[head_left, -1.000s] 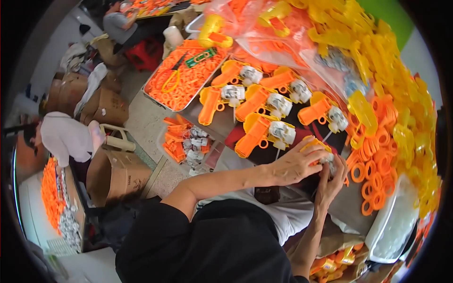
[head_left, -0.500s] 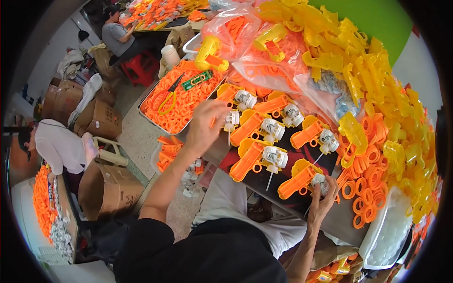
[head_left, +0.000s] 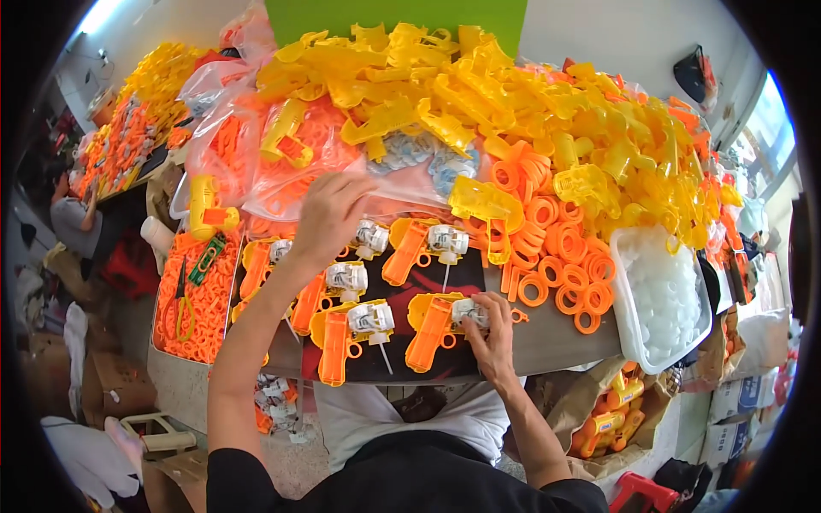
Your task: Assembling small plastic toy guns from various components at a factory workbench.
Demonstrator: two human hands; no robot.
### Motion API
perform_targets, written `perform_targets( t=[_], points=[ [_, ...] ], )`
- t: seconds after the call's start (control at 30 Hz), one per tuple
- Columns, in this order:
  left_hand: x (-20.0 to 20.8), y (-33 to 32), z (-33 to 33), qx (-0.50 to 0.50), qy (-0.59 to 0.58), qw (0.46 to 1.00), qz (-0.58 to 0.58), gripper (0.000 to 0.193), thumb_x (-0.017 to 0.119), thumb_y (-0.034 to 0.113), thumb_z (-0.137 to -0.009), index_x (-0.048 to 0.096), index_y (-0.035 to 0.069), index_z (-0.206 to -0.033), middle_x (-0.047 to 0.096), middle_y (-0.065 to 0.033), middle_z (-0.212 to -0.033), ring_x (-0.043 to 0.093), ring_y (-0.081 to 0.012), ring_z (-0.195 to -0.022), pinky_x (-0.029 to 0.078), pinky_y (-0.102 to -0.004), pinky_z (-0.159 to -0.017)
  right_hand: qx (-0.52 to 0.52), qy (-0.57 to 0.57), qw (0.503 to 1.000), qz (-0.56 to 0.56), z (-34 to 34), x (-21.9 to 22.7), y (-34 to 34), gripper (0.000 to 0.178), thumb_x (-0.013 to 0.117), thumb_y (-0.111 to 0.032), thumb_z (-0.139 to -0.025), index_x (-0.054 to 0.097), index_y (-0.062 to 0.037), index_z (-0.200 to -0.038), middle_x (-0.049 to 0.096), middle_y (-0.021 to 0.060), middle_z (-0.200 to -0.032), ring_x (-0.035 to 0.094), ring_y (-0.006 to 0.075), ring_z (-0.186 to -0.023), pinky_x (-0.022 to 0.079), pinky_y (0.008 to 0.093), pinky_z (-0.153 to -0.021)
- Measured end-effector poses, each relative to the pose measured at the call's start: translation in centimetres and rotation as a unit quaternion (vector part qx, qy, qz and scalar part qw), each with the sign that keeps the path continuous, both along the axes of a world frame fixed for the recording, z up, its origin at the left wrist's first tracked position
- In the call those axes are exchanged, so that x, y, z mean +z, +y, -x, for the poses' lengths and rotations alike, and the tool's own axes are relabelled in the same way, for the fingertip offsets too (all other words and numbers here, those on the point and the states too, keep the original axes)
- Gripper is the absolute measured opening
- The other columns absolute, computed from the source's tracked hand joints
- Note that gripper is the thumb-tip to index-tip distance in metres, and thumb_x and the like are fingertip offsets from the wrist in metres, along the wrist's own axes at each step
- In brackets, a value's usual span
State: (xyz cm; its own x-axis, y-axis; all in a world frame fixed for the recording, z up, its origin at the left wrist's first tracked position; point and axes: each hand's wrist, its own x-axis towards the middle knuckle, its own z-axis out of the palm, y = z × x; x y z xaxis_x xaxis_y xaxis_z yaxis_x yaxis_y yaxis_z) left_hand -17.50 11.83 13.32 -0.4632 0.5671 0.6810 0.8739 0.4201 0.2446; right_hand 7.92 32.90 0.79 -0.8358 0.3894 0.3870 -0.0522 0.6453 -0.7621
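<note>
Several half-assembled toy guns [head_left: 333, 344] lie in rows on the dark table mat, each with a yellow shell, an orange handle and a white mechanism, some with a thin pale tube hanging down. My right hand [head_left: 493, 335] grips the white mechanism [head_left: 467, 313] of the front right toy gun [head_left: 425, 342], its thumb and fingers around the part. Above the back row, at the lower edge of the clear plastic bag [head_left: 402, 192], hovers my left hand [head_left: 329, 214]. Its fingers are stretched out, with nothing visible in them.
Yellow shells [head_left: 479, 81] are heaped along the back. Orange rings [head_left: 564, 274] lie right of the toy guns, beside a white tub [head_left: 624, 321] of clear parts. At left, scissors [head_left: 183, 308] and a green tool [head_left: 207, 259] rest on a tray of small orange parts [head_left: 171, 265].
The view has swung to the right. My left hand has moved from the toy guns at the left toward the bag behind them. My right hand stays on the front right toy gun.
</note>
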Motion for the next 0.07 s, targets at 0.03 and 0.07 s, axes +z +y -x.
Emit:
perform_targets(
  t=[0.03, 0.07],
  points=[
    [0.2, 2.5, 1.0, -0.021, 0.041, 0.999, 0.015, 0.025, 0.066, 0.007, -0.091, 0.071, 0.008, -0.116, 0.068, -0.0081, -0.111, 0.061, -0.0288, -0.112, 0.046, -0.0411, -0.101, 0.003, 0.003, 1.000, 0.005, -0.1, -0.2, 0.2, 0.039, 0.072, -0.013, -0.089, 0.060, -0.0037, -0.125, 0.054, 0.0180, -0.131, 0.054, 0.0355, -0.120, 0.045, 0.0429, -0.102],
    [1.0, 4.5, 1.3, -0.023, 0.059, 0.998, 0.022, 0.029, 0.067, 0.010, -0.091, 0.069, 0.011, -0.120, 0.067, -0.0080, -0.117, 0.061, -0.0274, -0.115, 0.045, -0.0418, -0.103, 0.010, 0.007, 1.000, 0.013, -0.1, -0.4, 0.3, 0.040, 0.072, -0.013, -0.089, 0.059, -0.0044, -0.127, 0.053, 0.0178, -0.132, 0.054, 0.0355, -0.120, 0.045, 0.0438, -0.102]
  ],
)
